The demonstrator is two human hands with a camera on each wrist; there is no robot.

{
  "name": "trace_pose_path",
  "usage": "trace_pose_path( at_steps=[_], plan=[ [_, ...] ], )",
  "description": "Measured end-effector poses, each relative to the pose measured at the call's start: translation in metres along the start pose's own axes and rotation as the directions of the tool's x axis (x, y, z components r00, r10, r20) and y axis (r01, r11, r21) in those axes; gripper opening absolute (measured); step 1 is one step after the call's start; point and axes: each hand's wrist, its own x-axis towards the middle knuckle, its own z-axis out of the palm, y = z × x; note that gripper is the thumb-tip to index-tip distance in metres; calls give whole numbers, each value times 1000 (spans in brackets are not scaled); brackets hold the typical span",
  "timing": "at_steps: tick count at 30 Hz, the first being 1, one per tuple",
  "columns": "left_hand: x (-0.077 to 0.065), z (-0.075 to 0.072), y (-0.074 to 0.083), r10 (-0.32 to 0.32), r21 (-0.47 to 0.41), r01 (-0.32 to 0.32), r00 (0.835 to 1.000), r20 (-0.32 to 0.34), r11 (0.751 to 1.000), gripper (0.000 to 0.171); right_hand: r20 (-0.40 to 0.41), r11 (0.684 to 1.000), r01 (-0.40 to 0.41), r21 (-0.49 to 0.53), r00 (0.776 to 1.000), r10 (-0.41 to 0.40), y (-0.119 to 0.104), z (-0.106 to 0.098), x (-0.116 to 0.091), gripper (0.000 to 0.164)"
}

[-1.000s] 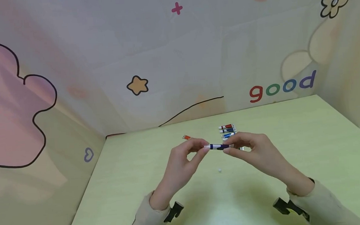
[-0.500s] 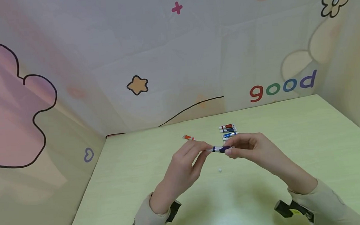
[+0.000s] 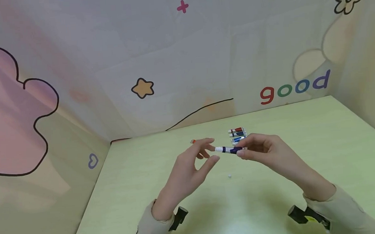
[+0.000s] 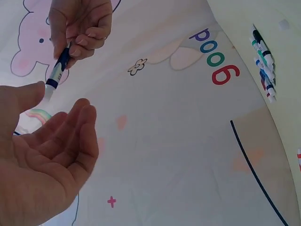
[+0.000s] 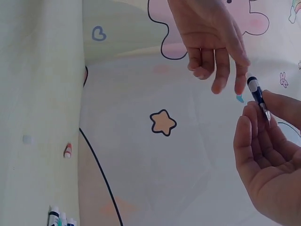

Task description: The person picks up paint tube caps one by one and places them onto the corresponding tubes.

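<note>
A small paint tube (image 3: 230, 149) with a dark purple-blue label and a white cap is held level above the table. My right hand (image 3: 265, 148) pinches its tail end between thumb and fingers. The cap points left, toward my left hand (image 3: 190, 170). Thumb and fingers of the left hand are spread apart beside the cap, with the index fingertip right at it in the head view. From the left wrist view, the left palm (image 4: 51, 165) is turned up with the fingers loosely bent and nothing in them.
Several paint tubes (image 3: 237, 134) lie in a row at the back, partly behind the right hand. An orange tube (image 3: 193, 141) lies behind the left hand, mostly hidden. A tiny white piece (image 3: 229, 176) lies on the green table (image 3: 139, 176) in front. Printed cloth walls (image 3: 184, 60) stand behind.
The left thumb and fingers pinched the tube's cap end earlier and have now spread away from it. The right hand keeps the tube, shifted slightly right and up.
</note>
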Motion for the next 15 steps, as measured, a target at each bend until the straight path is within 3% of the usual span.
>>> trace_pose_path(
  at_steps=[2, 5, 11, 15],
  plan=[
    [-1, -2, 2, -79, -33, 80, 996, 27, 996, 28, -3, 1000, 13, -4, 1000, -13, -1, 1, -2, 24],
    [-2, -3, 3, -136, -79, 141, 989, 61, 987, 15, 7, 999, 32, 1, 999, -32, 0, 3, -2, 22],
    [-1, 0, 5, -172, -134, 189, 977, 129, 973, 26, 18, 996, 89, -33, 996, -88, 0, 6, 1, 19],
    [-1, 3, 5, -178, -124, 196, 974, 140, 973, 29, 26, 995, 94, -47, 995, -92, 0, 8, 1, 16]
  ],
)
